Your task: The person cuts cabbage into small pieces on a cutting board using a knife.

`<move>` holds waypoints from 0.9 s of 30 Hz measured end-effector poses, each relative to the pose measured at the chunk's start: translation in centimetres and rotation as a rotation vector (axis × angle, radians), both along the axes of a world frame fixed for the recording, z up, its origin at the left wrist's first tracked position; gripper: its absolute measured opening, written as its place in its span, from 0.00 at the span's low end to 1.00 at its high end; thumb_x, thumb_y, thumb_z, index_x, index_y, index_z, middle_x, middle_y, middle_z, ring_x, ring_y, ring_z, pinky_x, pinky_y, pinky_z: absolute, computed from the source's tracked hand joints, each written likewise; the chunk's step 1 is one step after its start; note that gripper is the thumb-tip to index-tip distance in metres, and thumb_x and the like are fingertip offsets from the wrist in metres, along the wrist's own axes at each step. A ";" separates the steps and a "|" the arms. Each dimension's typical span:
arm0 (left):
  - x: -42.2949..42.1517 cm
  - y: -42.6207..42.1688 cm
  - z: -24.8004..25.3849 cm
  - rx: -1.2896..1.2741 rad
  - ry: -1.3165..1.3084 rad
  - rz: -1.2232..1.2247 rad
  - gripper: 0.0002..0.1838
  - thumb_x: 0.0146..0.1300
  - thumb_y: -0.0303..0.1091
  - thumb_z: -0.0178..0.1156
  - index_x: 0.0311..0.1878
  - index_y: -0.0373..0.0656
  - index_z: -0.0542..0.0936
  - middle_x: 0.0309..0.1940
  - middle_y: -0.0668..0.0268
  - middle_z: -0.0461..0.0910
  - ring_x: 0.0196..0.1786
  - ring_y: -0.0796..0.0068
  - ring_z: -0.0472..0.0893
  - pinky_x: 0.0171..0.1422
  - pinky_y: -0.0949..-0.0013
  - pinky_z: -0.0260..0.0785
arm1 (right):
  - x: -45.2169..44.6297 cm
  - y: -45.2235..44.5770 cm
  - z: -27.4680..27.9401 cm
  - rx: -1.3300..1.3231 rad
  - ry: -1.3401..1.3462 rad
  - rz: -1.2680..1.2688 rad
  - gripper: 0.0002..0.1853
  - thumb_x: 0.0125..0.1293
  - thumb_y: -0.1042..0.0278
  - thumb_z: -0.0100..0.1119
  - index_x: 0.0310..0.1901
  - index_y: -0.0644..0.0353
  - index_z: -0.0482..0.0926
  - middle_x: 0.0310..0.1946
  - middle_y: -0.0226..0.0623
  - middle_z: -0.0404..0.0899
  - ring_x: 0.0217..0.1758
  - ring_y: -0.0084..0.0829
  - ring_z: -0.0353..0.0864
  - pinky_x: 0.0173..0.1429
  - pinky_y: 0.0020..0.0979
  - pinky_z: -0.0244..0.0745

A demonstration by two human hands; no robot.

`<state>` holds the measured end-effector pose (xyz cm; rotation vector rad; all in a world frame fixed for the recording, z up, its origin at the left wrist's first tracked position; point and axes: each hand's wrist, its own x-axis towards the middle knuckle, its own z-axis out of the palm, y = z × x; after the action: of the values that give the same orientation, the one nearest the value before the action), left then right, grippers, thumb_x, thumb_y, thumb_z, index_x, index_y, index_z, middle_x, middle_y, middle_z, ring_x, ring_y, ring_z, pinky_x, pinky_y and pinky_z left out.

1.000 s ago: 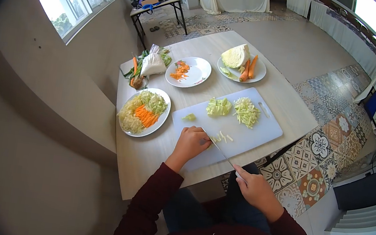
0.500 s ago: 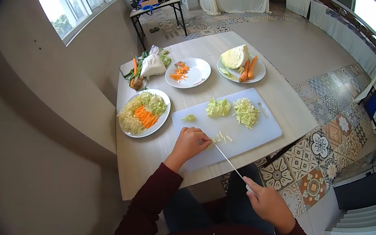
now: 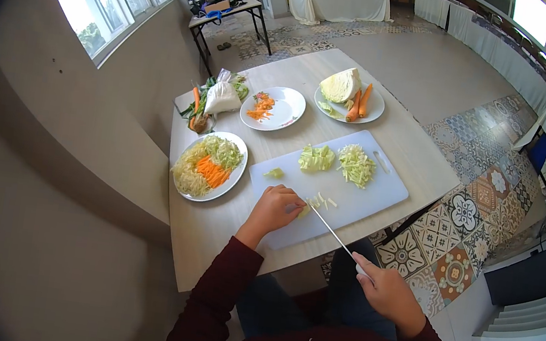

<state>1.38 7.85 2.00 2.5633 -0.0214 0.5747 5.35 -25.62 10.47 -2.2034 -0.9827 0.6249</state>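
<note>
My right hand (image 3: pixel 389 291) is closed around the pale handle of a knife (image 3: pixel 335 237), whose blade reaches up and left over the near part of a white cutting board (image 3: pixel 380 193). Close to the blade's tip, my left hand (image 3: pixel 275 207) rests on the board with its fingers curled on a pale cabbage piece, mostly hidden beneath them. Thin cut strips (image 3: pixel 322 200) lie just right of those fingers. Farther up the board are a stack of cabbage leaves (image 3: pixel 316 158), a heap of shredded cabbage (image 3: pixel 356 166) and a small leaf scrap (image 3: pixel 274 173).
Left of the board, a plate (image 3: pixel 239 173) bears shredded vegetables. Behind are a plate with orange peelings (image 3: pixel 288 110), a plate with half a cabbage (image 3: pixel 341 84) and carrots (image 3: pixel 365 101), and a plastic bag (image 3: pixel 222 97) beside vegetables. A wall (image 3: pixel 110 149) borders the left side.
Both hands and the knife stay in almost the same place. The blade's tip has shifted very slightly; the board's piles look unchanged.
</note>
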 end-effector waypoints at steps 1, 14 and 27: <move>0.0 -0.1 -0.1 0.002 0.000 0.004 0.04 0.55 0.29 0.70 0.34 0.48 0.89 0.33 0.70 0.86 0.42 0.65 0.82 0.50 0.61 0.69 | 0.0 0.0 0.0 0.004 -0.001 -0.001 0.24 0.72 0.67 0.55 0.69 0.55 0.74 0.36 0.56 0.84 0.34 0.56 0.83 0.42 0.44 0.77; 0.1 -0.4 -0.3 0.040 -0.030 0.032 0.03 0.54 0.29 0.70 0.32 0.48 0.87 0.33 0.71 0.85 0.41 0.65 0.81 0.50 0.62 0.69 | -0.2 0.0 -0.6 0.133 -0.031 0.017 0.24 0.72 0.65 0.55 0.68 0.55 0.74 0.31 0.58 0.83 0.34 0.59 0.83 0.41 0.51 0.77; 0.0 -0.8 0.2 0.054 -0.037 0.045 0.02 0.55 0.30 0.70 0.32 0.49 0.87 0.32 0.72 0.85 0.40 0.67 0.81 0.50 0.62 0.69 | 0.0 -0.1 0.1 0.010 0.001 0.011 0.23 0.73 0.66 0.55 0.69 0.53 0.75 0.34 0.53 0.85 0.35 0.55 0.83 0.42 0.44 0.78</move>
<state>1.37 7.08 2.20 2.6115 0.0088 0.6465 5.31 -25.67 10.52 -2.1899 -0.9963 0.6242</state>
